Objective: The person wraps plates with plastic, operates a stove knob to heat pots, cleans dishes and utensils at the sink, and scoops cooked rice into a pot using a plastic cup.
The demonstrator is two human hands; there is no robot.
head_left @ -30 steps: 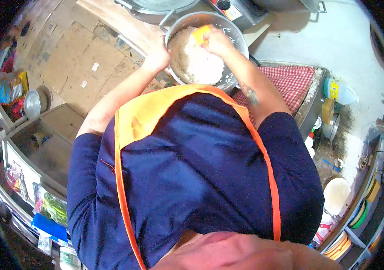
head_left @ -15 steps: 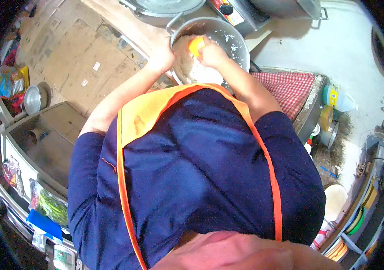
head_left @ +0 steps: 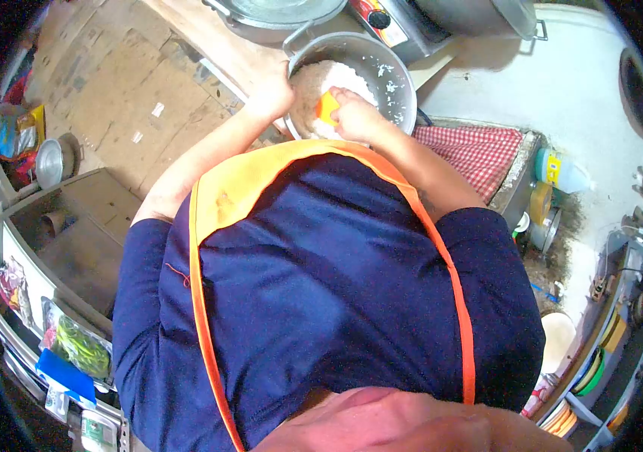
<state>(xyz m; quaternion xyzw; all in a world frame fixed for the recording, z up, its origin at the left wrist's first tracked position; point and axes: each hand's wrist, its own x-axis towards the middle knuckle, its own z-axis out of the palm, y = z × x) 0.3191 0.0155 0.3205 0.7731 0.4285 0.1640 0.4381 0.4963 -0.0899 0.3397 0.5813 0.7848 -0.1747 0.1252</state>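
A large metal pot [head_left: 406, 79] stands in front of me with white, rice-like grains [head_left: 348, 75] inside and bits of it stuck to the inner wall. My right hand [head_left: 355, 114] reaches into it, closed around a small yellow-orange plastic piece [head_left: 327, 108]. That piece rests against the grains; whether it is a cup or a scraper I cannot make out. At the pot's left rim, my left hand [head_left: 272, 92] is closed on the edge just below the loop handle [head_left: 297, 39]. Its fingers are partly hidden.
Another metal pot [head_left: 280, 11] sits beyond, beside a stove [head_left: 382, 21]. A red-checked cloth [head_left: 472, 154] lies to the right, near a plastic bottle [head_left: 562, 172]. A rack with plates [head_left: 596, 369] stands at lower right. Bagged greens [head_left: 80, 343] are at lower left.
My right hand has moved the yellow-orange piece toward me through the pot, uncovering more white grains at the far side. My left hand stays at the rim.
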